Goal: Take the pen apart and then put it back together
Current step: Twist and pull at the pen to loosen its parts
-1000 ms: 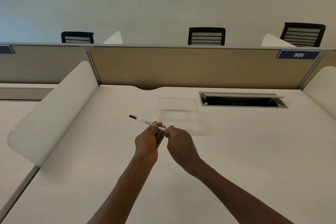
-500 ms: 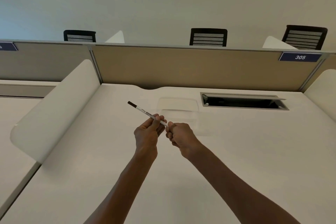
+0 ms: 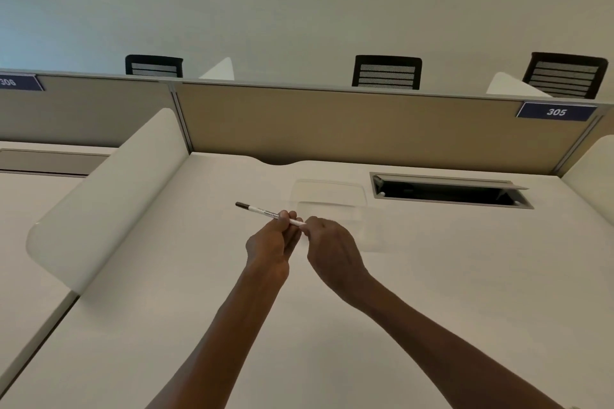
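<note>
White pen (image 3: 265, 212) with a dark tip, held in both hands above the desk (image 3: 465, 276).

The left hand (image 3: 270, 247) pinches the barrel near its middle, fingers closed around it; the right hand (image 3: 332, 247) has its fingertips closed on the pen's near end. The pen slants up and away to the left of the hands. Just beyond the pen a clear plastic tray (image 3: 329, 199) sits on the desk, and right of the tray is an open cable hatch (image 3: 448, 191).

The pen (image 3: 262, 211) is white with dark print and a dark brown cap at its ten o'clock end. The desk (image 3: 432, 276) is off-white, the partition (image 3: 332, 123) tan, the number plate (image 3: 555, 112) navy with white "305", and the chairs (image 3: 387, 72) black mesh.
</note>
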The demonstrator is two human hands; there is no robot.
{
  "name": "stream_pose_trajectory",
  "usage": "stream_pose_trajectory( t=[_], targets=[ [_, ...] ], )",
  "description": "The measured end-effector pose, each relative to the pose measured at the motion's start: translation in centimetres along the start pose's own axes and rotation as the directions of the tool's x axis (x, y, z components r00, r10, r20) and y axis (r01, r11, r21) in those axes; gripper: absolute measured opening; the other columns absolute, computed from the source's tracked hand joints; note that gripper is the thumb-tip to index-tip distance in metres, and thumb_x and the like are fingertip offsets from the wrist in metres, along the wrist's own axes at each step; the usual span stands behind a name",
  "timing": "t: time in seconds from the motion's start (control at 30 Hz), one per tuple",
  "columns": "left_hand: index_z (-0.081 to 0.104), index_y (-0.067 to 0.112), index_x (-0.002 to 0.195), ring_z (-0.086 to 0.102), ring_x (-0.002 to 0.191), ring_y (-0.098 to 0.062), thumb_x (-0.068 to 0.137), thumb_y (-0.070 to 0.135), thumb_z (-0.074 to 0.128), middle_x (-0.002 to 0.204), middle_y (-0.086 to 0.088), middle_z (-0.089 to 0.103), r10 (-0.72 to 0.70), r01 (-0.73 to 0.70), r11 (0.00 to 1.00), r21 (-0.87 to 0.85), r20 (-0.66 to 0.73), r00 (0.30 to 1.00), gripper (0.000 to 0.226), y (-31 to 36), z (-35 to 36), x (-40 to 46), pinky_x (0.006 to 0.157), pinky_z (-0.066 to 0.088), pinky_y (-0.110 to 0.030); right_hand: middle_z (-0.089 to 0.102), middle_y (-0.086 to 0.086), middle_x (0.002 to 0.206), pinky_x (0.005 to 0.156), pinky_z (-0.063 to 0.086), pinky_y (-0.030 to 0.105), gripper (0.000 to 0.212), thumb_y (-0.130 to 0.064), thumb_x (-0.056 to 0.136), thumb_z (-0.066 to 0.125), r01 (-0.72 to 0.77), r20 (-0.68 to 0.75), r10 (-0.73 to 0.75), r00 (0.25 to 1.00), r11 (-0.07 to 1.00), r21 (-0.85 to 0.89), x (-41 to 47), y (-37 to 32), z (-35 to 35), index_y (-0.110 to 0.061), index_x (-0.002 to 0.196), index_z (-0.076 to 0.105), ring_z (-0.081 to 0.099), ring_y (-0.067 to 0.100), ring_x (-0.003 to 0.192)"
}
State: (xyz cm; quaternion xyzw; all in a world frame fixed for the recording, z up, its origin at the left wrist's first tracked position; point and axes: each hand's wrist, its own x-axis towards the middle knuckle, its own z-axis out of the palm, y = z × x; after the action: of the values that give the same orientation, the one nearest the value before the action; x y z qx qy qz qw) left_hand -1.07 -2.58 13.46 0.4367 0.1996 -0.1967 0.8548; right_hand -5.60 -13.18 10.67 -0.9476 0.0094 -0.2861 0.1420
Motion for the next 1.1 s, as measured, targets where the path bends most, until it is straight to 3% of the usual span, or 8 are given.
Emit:
stream_pose_trajectory(
  t=[0.2, 0.33, 0.5, 0.6, 0.7, 0.93, 1.03, 1.1],
  targets=[
    [0.07, -0.003, 0.102, 0.07, 0.07, -0.021, 0.095, 0.012, 0.061, 0.087, -0.012, 0.074, 0.153, -0.178, 0.978, 0.112, 0.201, 0.968, 0.019, 0.4, -0.9, 0.0, 0.079, 0.061, -0.032, 0.06, 0.004, 0.063, 0.039, 0.033, 0.018, 0.041, -0.028, 0.103, 0.039, -0.835, 0.783, 0.346, 0.517, 0.004, 0.55, 2.3, -0.9, -3.2, -0.007, 0.081, 0.067, 0.044, 0.011, 0.043],
    [0.071, 0.005, 0.1, 0.074, 0.079, -0.017, 0.094, 0.01, 0.061, 0.086, -0.005, 0.077, 0.195, -0.229, 0.965, 0.128, 0.235, 0.952, 0.013, 0.7, -1.1, -0.2, 0.075, 0.061, -0.027, 0.058, 0.0, 0.061, 0.036, 0.027, 0.016, 0.037, -0.028, 0.103, 0.042, -0.889, 0.902, 0.206, 0.38, -0.187, 0.417, 2.5, -0.3, -4.0, -0.009, 0.079, 0.064, 0.041, 0.007, 0.042],
    [0.074, 0.01, 0.093, 0.075, 0.087, -0.019, 0.091, 0.01, 0.065, 0.087, -0.006, 0.079, 0.228, -0.243, 0.962, 0.125, 0.122, 0.966, 0.009, 0.1, -0.5, -0.6, 0.081, 0.06, -0.03, 0.051, 0.0, 0.059, 0.04, 0.032, 0.016, 0.034, -0.024, 0.102, 0.045, -0.838, 0.766, 0.423, 0.484, -0.029, 0.545, 2.4, -1.3, -2.9, -0.012, 0.073, 0.059, 0.038, 0.006, 0.04],
    [0.075, 0.008, 0.085, 0.076, 0.08, -0.017, 0.089, 0.012, 0.068, 0.08, -0.006, 0.079, 0.162, -0.162, 0.985, 0.065, 0.015, 0.987, 0.009, 0.1, 0.0, -0.8, 0.078, 0.058, -0.03, 0.06, 0.005, 0.061, 0.051, 0.038, 0.024, 0.033, -0.018, 0.099, 0.049, -0.617, 0.35, 0.511, 0.785, 0.592, 0.518, 1.8, -1.8, -1.7, -0.007, 0.071, 0.064, 0.049, 0.014, 0.049],
    [0.073, 0.003, 0.085, 0.076, 0.073, -0.017, 0.088, 0.012, 0.071, 0.077, -0.008, 0.078, 0.034, -0.035, 0.999, -0.009, -0.059, 0.998, 0.01, 0.8, 0.4, -0.6, 0.074, 0.06, -0.03, 0.064, 0.009, 0.064, 0.049, 0.043, 0.031, 0.017, -0.004, 0.09, 0.058, -0.076, -0.059, 0.081, 0.995, 0.994, 0.083, 0.9, -1.1, -0.4, -0.005, 0.075, 0.064, 0.056, 0.023, 0.056],
    [0.07, 0.001, 0.091, 0.072, 0.077, -0.02, 0.09, 0.009, 0.068, 0.088, -0.011, 0.075, -0.067, 0.065, 0.997, -0.035, -0.066, 0.996, 0.008, 0.9, -0.5, -0.1, 0.075, 0.059, -0.031, 0.06, 0.008, 0.064, 0.042, 0.04, 0.032, 0.009, 0.0, 0.084, 0.062, 0.266, -0.025, -0.276, 0.961, 0.943, -0.202, 0.8, 0.6, 0.6, -0.007, 0.077, 0.061, 0.052, 0.022, 0.052],
    [0.072, 0.001, 0.09, 0.074, 0.075, -0.019, 0.091, 0.011, 0.067, 0.082, -0.009, 0.077, 0.019, -0.019, 1.0, 0.007, -0.029, 0.999, 0.011, 1.1, -0.9, 0.1, 0.072, 0.058, -0.03, 0.063, 0.007, 0.064, 0.049, 0.035, 0.028, 0.029, -0.022, 0.1, 0.047, -0.287, 0.246, 0.215, 0.945, 0.907, 0.308, 1.4, -1.1, -0.2, -0.008, 0.079, 0.062, 0.048, 0.016, 0.049],
    [0.073, 0.0, 0.09, 0.072, 0.067, -0.019, 0.092, 0.013, 0.065, 0.079, -0.009, 0.077, 0.068, -0.07, 0.996, 0.058, 0.034, 0.997, 0.015, 1.1, -0.9, 0.5, 0.069, 0.06, -0.029, 0.062, 0.005, 0.06, 0.046, 0.034, 0.023, 0.042, -0.033, 0.102, 0.041, -0.743, 0.636, 0.384, 0.669, 0.345, 0.573, 2.8, -1.2, -1.4, -0.008, 0.079, 0.067, 0.046, 0.011, 0.044]
  ],
)
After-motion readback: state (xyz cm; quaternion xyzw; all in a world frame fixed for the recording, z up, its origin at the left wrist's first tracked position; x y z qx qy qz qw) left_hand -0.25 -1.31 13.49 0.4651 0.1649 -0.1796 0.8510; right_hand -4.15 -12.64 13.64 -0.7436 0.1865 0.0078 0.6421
